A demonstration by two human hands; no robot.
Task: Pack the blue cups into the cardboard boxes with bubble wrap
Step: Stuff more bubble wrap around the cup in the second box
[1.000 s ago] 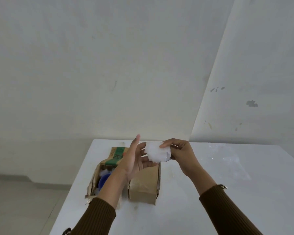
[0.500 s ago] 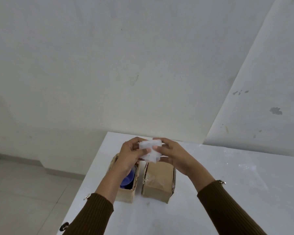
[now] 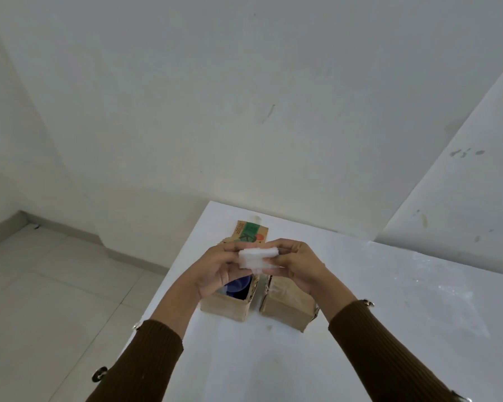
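Both hands pinch one folded pad of bubble wrap: my left hand takes its left end between thumb and fingers, and my right hand clamps the right end the same way. The pad is held in the air above the boxes, touching neither.

Below the left hand stands the open box, with a blue cup inside, partly hidden by my palm. Just beside it to the right, with a narrow gap, stands the closed box. Both rest on the white table.

Judgement: the step in hand is padding the open box. To do it well I should keep the folds together, lower the pad squarely over the cup's mouth, and press it down evenly so nothing springs back against the flap.

Materials: the wrap is white, translucent, layered and soft, and likely to unfold if released early. The boxes are plain brown cardboard with worn, rough edges; the raised flap carries green print. The cup looks smooth and glossy. The table is flat and slightly reflective.
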